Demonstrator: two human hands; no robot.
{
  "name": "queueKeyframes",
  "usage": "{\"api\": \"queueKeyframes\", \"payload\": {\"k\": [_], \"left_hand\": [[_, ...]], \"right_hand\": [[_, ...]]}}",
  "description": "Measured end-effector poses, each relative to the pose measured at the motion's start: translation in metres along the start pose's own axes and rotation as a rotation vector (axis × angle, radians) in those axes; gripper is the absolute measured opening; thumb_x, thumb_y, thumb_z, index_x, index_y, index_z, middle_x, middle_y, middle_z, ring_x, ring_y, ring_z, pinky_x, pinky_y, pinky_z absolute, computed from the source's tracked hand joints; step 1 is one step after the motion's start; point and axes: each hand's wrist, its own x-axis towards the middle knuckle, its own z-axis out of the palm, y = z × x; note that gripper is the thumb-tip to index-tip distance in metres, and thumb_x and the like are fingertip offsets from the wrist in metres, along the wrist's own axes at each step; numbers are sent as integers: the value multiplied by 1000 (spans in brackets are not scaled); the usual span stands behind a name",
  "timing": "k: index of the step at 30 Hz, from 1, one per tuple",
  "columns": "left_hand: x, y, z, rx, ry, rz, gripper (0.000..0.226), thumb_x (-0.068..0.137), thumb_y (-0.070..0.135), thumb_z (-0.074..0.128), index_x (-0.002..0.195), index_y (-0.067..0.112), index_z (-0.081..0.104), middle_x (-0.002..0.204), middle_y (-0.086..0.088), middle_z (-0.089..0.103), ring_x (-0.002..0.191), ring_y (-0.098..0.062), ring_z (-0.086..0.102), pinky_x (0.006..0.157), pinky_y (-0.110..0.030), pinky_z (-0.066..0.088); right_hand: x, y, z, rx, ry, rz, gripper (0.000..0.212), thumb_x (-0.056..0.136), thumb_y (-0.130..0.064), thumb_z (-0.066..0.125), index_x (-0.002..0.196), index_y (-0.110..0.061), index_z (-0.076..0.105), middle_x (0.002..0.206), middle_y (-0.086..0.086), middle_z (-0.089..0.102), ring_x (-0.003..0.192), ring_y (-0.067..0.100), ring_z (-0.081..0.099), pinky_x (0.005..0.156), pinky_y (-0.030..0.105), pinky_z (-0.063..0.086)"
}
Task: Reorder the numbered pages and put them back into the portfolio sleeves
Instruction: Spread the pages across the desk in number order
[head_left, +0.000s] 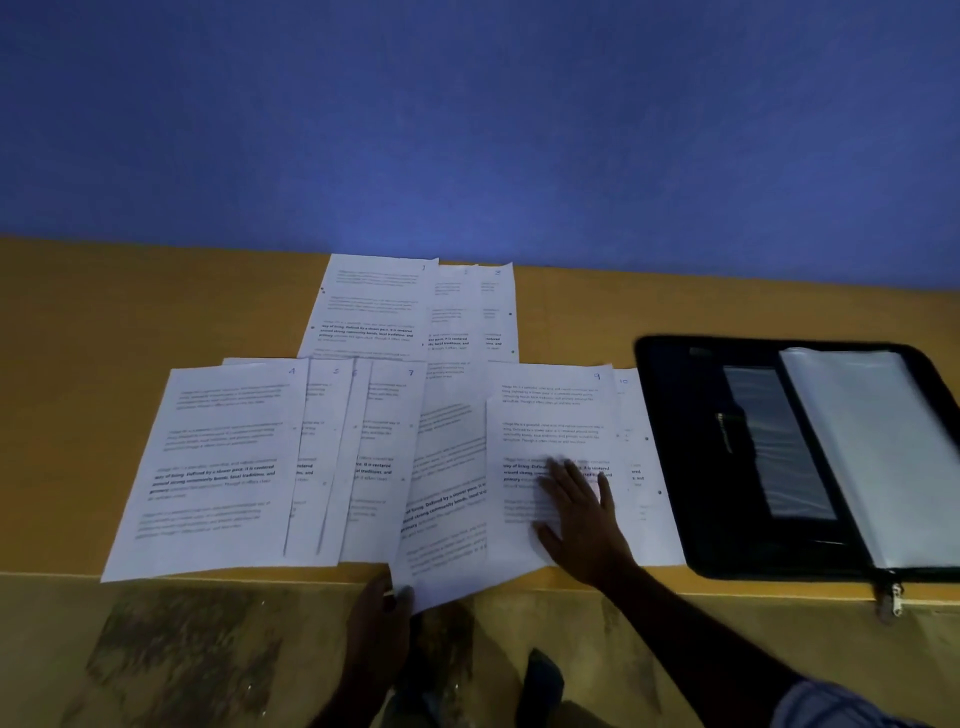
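From the head camera, a yellow counter (104, 312) runs along a blue wall (467, 104), and the numbered pages lie spread over its middle in two overlapping rows. At the back edge lies page 1 (369, 306), with further sheets tucked under its right side. Along the front edge, from the left, come page 4 (218, 467), page 5 (317, 415), a sliver of another sheet and page 7 (384, 441). Next is a tilted page (447, 519) whose number is hidden; its near corner hangs over the front edge. Page 9 (550, 410) overlaps it on the right, and page 10 (639, 467) peeks out beyond that. The left hand (376, 613) is below the front edge, its grip pinched on the overhanging corner of the tilted page. The right hand (576, 512) lies flat on the lower part of page 9, its grip apart, fingers spread and straight. At the counter's right end the black portfolio (675, 415) lies open, its clear sleeves (872, 441) stacked on its right half. Its zipper pull (893, 597) dangles over the front edge.
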Motion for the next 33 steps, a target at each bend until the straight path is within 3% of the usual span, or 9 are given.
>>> {"api": "queueKeyframes", "payload": {"k": [4,8,11,13,17,20,25,28,33], "left_hand": [[-7,-2,3,5,10,12,14,97,13,58,108,19,63,111,-6,67,103,-28,65,92,-54,55],[-10,1,3,5,26,22,11,97,11,58,105,17,62,102,-12,69,90,-33,68,81,-50,58],[-19,4,1,-12,24,43,14,98,5,55,111,6,61,91,-17,70,65,-25,66,55,-33,52],[-29,6,0,-37,4,51,12,99,3,54,109,1,60,85,-19,70,55,-19,64,48,-27,49],[-47,9,-4,-45,-42,47,12,98,1,52,105,1,62,87,-19,68,55,-18,61,49,-24,47],[-57,13,-11,-47,-120,60,12,98,2,52,103,4,64,84,-17,67,60,-20,58,52,-26,46],[-63,11,-38,-52,-282,45,15,98,5,54,101,11,67,78,-10,70,63,-20,60,56,-29,48],[-61,3,-60,-18,-363,59,12,99,6,54,102,9,65,74,-8,69,59,-19,58,54,-27,47],[-48,-15,-98,6,-426,30,12,98,3,55,106,8,62,71,-11,69,56,-22,59,49,-28,45]], "right_hand": [[5,9,-4,-5,4,0,73,85,-53,35,146,-14,44,162,5,24,151,23,10,117,59,2],[8,11,-5,11,-6,4,68,89,-44,45,150,-14,38,164,3,15,150,17,-2,117,52,-8],[7,10,-8,27,-33,4,64,95,-37,54,152,-16,34,165,1,11,152,18,-2,117,50,-8],[6,9,-11,40,-42,-1,63,97,-34,54,153,-16,31,166,1,8,153,19,-1,119,48,-7],[5,6,-15,41,-40,-18,62,98,-35,54,152,-16,32,166,3,8,153,20,1,120,47,-5],[-1,-5,-18,80,25,22,57,94,-34,60,145,-14,44,161,6,26,150,24,20,120,47,14],[-25,-30,-4,132,267,97,36,82,-32,66,111,-11,67,114,9,64,104,30,61,84,42,48],[-42,-50,-2,221,416,246,22,83,-30,74,93,-12,65,90,4,60,80,24,60,66,30,46],[-87,-74,9,546,352,734,38,81,-48,75,85,-15,57,83,-3,60,73,14,58,57,27,39]]}}
